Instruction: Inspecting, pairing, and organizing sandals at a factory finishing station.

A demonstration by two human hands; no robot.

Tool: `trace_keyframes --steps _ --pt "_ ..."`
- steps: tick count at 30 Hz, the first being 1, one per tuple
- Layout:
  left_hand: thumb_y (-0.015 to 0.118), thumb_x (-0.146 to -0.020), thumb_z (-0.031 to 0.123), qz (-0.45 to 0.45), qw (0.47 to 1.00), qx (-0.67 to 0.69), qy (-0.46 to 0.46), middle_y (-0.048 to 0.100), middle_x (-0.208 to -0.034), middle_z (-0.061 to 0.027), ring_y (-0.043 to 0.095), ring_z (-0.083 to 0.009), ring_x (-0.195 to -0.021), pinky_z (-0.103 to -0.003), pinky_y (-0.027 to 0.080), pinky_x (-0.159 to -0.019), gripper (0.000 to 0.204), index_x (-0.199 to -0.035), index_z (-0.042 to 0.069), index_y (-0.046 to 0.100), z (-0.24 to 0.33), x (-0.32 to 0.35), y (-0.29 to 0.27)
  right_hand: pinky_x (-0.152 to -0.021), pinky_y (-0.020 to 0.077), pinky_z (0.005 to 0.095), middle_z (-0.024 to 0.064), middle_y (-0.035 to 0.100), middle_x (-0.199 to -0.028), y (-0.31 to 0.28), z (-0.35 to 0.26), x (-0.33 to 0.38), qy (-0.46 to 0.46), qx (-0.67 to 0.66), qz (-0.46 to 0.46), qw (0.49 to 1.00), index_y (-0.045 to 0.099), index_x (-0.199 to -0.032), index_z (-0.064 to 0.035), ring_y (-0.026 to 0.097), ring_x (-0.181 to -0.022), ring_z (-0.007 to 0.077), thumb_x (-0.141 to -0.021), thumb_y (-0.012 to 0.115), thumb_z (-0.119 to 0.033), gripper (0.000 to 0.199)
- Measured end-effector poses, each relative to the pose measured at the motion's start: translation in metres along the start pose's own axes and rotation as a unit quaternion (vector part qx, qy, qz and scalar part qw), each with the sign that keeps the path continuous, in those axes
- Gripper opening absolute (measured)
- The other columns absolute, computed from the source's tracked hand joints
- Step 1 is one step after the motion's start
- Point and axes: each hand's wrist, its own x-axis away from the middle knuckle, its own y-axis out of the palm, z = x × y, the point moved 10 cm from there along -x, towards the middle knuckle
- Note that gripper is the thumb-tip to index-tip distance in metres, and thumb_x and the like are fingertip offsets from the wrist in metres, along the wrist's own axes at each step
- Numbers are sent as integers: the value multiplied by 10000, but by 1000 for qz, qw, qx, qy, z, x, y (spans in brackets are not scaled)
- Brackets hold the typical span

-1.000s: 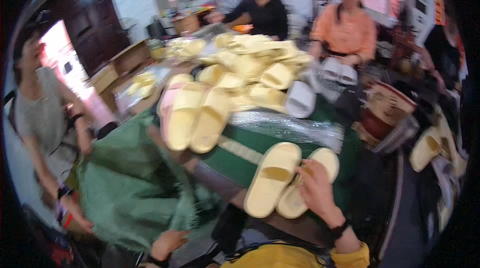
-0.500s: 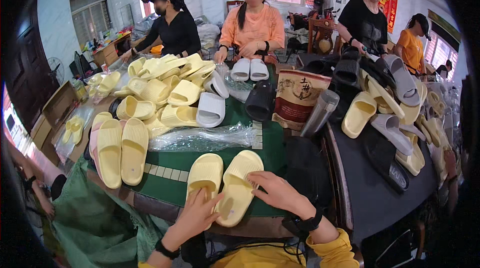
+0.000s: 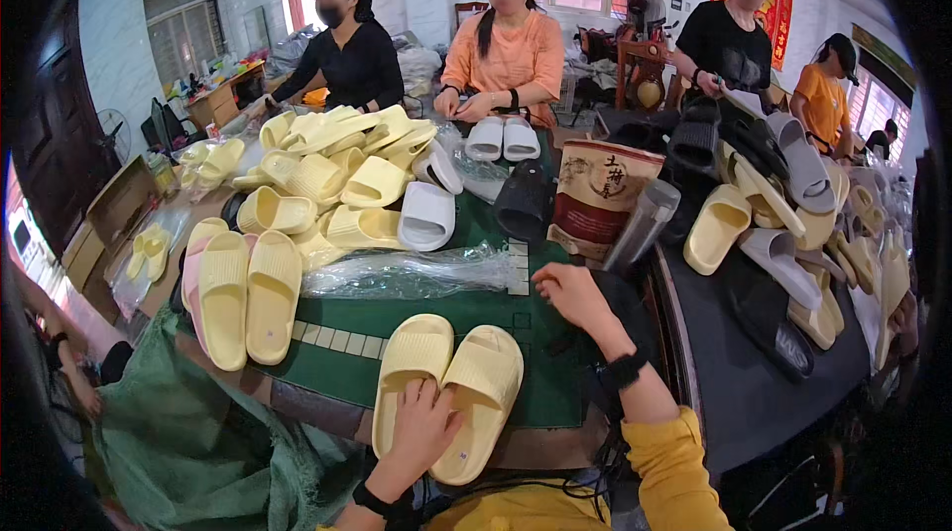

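A pair of pale yellow slippers [image 3: 486, 377] lies side by side at the near edge of the green table mat [image 3: 342, 318], toes pointing away from me. My left hand [image 3: 426, 422] is closed over their adjoining inner sides, fingers reaching into the left slipper's foot opening. Above the mat to the right, my right hand [image 3: 573, 295] is raised and holds nothing, its fingers loosely bent and apart. It is nearest the row of white tiles [image 3: 518, 268] and the end of a stack of clear plastic bags [image 3: 407, 271].
A heap of yellow slippers [image 3: 342, 149] fills the far left. Another yellow pair [image 3: 270, 298] stands nearer. A brown-and-red pouch [image 3: 603, 194] and steel flask [image 3: 643, 226] stand right of centre. Mixed slippers cover the dark right table [image 3: 739, 372]. Several co-workers stand beyond.
My right hand has let go of the right slipper and moved up and away toward the plastic bags. The slipper pair has shifted closer to me and together, with my left hand on it.
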Motion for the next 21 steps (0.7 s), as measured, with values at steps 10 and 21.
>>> trace_keyframes --steps 10,21 --pt "693 -734 185 38 996 -69 -30 507 -994 -142 467 -323 -985 -437 412 -794 326 -1002 52 564 18 -24 22 -753 528 384 139 684 -881 34 30 -34 -29 78 72 994 664 -929 -26 657 -834 314 -781 644 -57 153" --pt "607 -882 137 -75 971 205 -92 563 -1072 -199 556 -361 -1017 -380 460 -888 469 -1340 150 507 -10 -8 -14 -610 522 327 147 675 -752 37 36 -38 -67 44 102 992 667 -890 19 666 -648 233 -779 638 -16 120"
